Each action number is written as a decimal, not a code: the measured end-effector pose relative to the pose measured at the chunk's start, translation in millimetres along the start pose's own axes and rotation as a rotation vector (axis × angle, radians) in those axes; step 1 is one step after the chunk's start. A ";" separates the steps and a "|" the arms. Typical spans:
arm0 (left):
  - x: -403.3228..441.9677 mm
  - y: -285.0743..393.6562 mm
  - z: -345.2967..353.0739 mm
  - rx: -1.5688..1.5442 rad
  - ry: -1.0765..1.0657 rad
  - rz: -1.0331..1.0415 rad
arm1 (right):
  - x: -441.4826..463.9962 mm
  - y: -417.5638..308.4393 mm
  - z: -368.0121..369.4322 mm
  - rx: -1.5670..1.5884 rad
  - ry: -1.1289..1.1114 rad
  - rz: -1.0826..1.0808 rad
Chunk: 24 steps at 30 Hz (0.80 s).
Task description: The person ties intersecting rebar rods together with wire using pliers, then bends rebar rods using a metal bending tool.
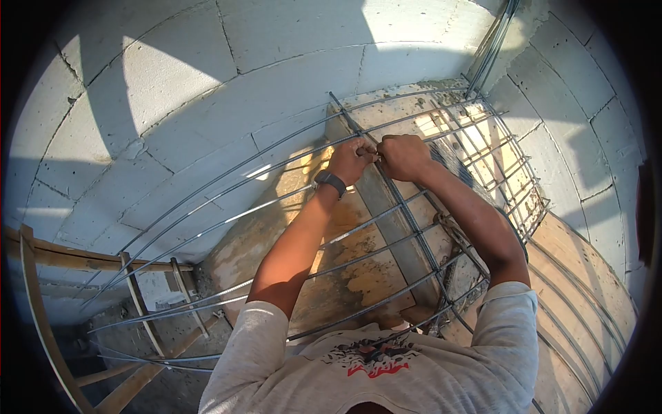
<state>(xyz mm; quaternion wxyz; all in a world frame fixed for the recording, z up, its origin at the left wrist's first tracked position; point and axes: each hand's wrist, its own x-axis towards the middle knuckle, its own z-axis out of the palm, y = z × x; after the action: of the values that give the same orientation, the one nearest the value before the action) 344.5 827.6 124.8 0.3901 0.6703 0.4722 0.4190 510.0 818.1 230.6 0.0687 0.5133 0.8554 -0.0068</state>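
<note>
Both hands are close together at a crossing of the steel rebar grid [407, 200]. My left hand [350, 160], with a dark watch [331, 183] on its wrist, has its fingers pinched round a small dark piece at the bar. Just to its right, my right hand [403, 157] is closed in a fist against the same long bar. Whatever lies inside the right fist is hidden. Under the bars runs the grey edge of a wooden board [379, 207].
Pale block walls [289, 83] curve round the back and right. Upright bars [493, 48] rise in the corner. A wooden ladder-like frame [134, 290] stands at the lower left. Long bars [572, 310] cross plywood at the right. Bar ends stick out leftward.
</note>
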 end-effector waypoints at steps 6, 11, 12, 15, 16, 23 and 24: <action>0.8 -13.7 12.2 -0.005 0.116 0.083 | 3.9 -8.9 -3.4 -0.189 0.035 -0.208; 7.2 -27.8 12.3 0.016 0.079 0.090 | 24.1 -13.5 -6.3 -0.348 0.010 -0.421; 7.1 -26.1 9.9 -0.033 0.054 0.129 | 27.6 -15.7 -8.4 -0.385 -0.002 -0.455; 9.8 -25.6 4.1 -0.149 -0.013 0.158 | 53.7 -5.6 -3.5 -0.357 0.058 -0.628; 13.9 -27.1 5.7 -0.172 -0.034 0.109 | 62.3 -3.2 -4.7 -0.342 0.079 -0.653; 20.4 -19.7 6.4 -0.342 -0.105 -0.136 | 87.1 13.7 -16.4 -0.155 -0.033 -0.324; 21.6 -25.8 12.3 -0.323 -0.080 -0.121 | 84.5 15.8 -19.6 -0.123 -0.044 -0.262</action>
<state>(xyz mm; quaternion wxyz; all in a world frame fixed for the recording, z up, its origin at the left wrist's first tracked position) 352.5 853.2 101.1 0.5357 0.5853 0.4221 0.4385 482.5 901.2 240.5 0.1172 0.3916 0.9123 0.0252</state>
